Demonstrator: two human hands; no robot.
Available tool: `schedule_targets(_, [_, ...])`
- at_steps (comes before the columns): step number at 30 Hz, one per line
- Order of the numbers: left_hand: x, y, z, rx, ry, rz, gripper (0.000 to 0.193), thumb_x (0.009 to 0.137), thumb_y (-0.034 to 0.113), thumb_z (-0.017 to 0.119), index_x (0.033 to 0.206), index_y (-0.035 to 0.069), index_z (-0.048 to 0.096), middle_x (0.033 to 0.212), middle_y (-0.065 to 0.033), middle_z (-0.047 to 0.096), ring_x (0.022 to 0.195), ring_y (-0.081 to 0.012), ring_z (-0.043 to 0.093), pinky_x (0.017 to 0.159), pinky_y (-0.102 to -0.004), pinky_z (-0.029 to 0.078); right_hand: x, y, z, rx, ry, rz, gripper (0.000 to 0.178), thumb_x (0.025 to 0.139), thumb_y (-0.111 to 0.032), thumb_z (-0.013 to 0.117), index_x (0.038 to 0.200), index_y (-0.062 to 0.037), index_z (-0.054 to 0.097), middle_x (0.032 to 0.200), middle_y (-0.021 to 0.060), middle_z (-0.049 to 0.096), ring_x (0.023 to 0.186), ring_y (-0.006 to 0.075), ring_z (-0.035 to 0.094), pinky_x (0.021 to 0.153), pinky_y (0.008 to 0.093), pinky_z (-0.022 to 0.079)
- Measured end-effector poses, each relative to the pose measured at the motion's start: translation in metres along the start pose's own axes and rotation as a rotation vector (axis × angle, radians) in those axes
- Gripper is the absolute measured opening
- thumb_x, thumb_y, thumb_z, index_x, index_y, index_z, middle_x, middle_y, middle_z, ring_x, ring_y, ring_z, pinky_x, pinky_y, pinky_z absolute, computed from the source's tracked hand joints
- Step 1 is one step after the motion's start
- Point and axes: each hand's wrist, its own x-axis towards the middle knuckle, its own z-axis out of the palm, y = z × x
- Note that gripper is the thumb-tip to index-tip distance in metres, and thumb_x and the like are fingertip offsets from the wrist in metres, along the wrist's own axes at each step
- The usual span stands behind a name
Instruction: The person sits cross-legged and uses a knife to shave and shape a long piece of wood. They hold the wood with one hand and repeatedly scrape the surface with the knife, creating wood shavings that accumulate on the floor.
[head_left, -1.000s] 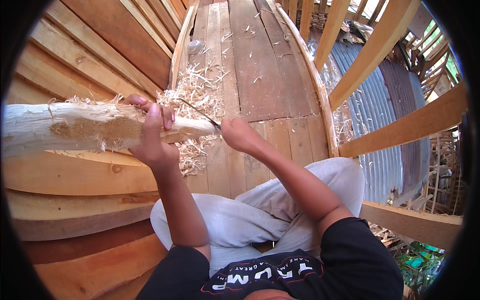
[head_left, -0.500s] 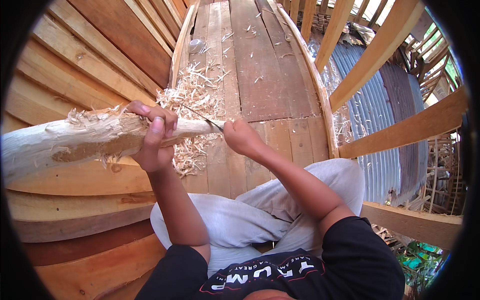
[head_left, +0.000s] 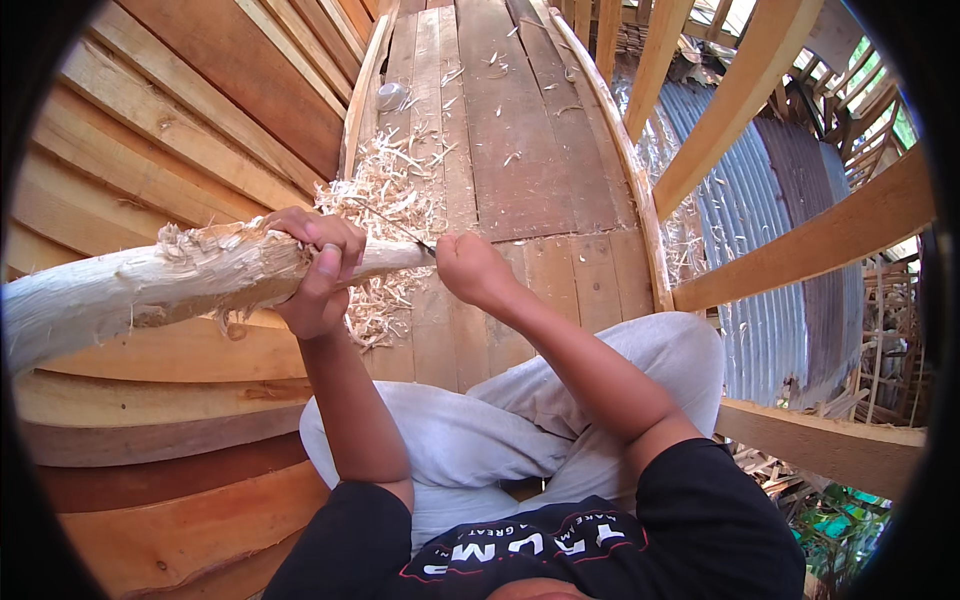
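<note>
A thick, pale peeled wooden pole (head_left: 110, 295) reaches in from the left edge and narrows toward its right end. Ragged fibres and curls stand up on its surface beside my left hand (head_left: 322, 262), whose fingers wrap round the pole. My right hand (head_left: 470, 268) is a closed fist at the pole's thin end. From that fist a narrow dark knife blade (head_left: 398, 228) slants up and to the left across the pole's end. The fist hides the knife's handle.
Curled wood shavings (head_left: 385, 190) lie heaped on the plank floor (head_left: 520, 150) beyond the pole. A small clear cup (head_left: 391, 97) sits farther off. Stacked boards (head_left: 170, 120) line the left side. Wooden railing slats (head_left: 810, 255) stand at the right, above corrugated metal sheeting (head_left: 740, 200).
My right fist and the knife have shifted slightly left and up along the pole's end. The pole has turned a little in my left hand, showing more raised fibres.
</note>
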Motion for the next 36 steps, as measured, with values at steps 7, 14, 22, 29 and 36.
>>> schedule_targets(7, [-0.008,0.003,0.004,0.041,-0.114,0.045,0.027,0.082,-0.001,0.057,0.106,0.006,0.045,0.069,-0.0059,0.049,0.057,-0.0155,0.044,0.058,-0.0332,0.040,-0.035,-0.039,-0.022,-0.050,-0.026,-0.056,0.052,0.096,-0.029,0.035,0.078,0.0101,0.065,0.083,0.0346,0.062,0.082,0.0505,0.062,0.081,0.0540,0.049])
schedule_targets(14, [-0.001,-0.001,0.010,0.050,-0.160,0.011,0.025,0.085,0.002,0.054,0.107,0.008,0.046,0.069,-0.0032,0.047,0.057,-0.0135,0.042,0.060,-0.0324,0.038,0.036,0.093,0.018,-0.291,-0.081,-0.006,0.044,0.093,-0.026,0.038,0.092,0.0051,0.068,0.097,0.0286,0.066,0.093,0.0453,0.064,0.085,0.0517,0.049])
schedule_targets(22, [-0.002,0.000,-0.001,0.055,0.076,0.048,0.029,0.079,-0.002,0.054,0.106,0.005,0.044,0.067,-0.0066,0.048,0.057,-0.0159,0.044,0.056,-0.0314,0.039,-0.010,-0.013,-0.009,0.036,-0.122,0.035,0.054,0.095,-0.034,0.034,0.085,0.0085,0.066,0.085,0.0304,0.066,0.085,0.0470,0.064,0.083,0.0527,0.049])
schedule_targets(29, [0.001,0.009,-0.017,0.071,0.232,0.039,0.029,0.079,0.001,0.055,0.105,0.005,0.043,0.066,-0.0047,0.045,0.055,-0.0139,0.041,0.058,-0.0310,0.039,0.001,0.000,0.018,-0.045,-0.043,0.040,0.055,0.095,-0.033,0.034,0.079,0.0074,0.067,0.083,0.0299,0.066,0.084,0.0466,0.064,0.083,0.0531,0.049])
schedule_targets(36, [-0.005,0.000,0.011,0.045,0.107,-0.001,0.029,0.081,-0.003,0.055,0.105,0.005,0.043,0.067,-0.0046,0.046,0.058,-0.0147,0.045,0.059,-0.0304,0.039,-0.016,-0.013,-0.006,-0.012,-0.007,-0.032,0.056,0.096,-0.032,0.032,0.077,0.0104,0.063,0.078,0.0338,0.061,0.080,0.0505,0.062,0.080,0.0543,0.048])
